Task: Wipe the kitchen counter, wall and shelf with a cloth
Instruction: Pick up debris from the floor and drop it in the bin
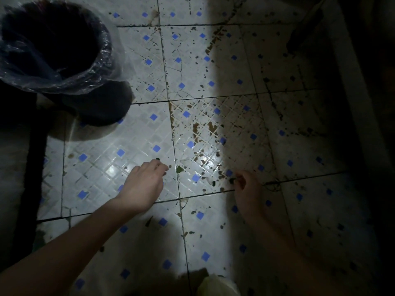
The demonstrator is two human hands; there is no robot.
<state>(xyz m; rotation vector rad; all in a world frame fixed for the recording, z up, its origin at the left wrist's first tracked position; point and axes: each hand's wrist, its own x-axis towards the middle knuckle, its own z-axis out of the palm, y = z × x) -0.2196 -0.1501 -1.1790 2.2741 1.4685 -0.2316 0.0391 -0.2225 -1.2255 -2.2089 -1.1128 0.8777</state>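
Note:
I look down at a white tiled floor (pixel 136 167) with small blue squares, littered with dark green leaf scraps and brown stains. My left hand (pixel 143 184) reaches low over the floor, its fingertips curled down by a small scrap (pixel 157 159). My right hand (pixel 245 186) sits in shadow and pinches a small green leaf scrap (pixel 232 180) between thumb and fingers. A larger leaf piece (pixel 179 168) lies on the tiles between the two hands. No cloth is in view.
A dark bin (pixel 64 60) lined with a clear plastic bag stands at the upper left. A dark mat edge (pixel 32 167) runs down the left side. A pale raised ledge (pixel 352 103) borders the floor on the right, in deep shadow.

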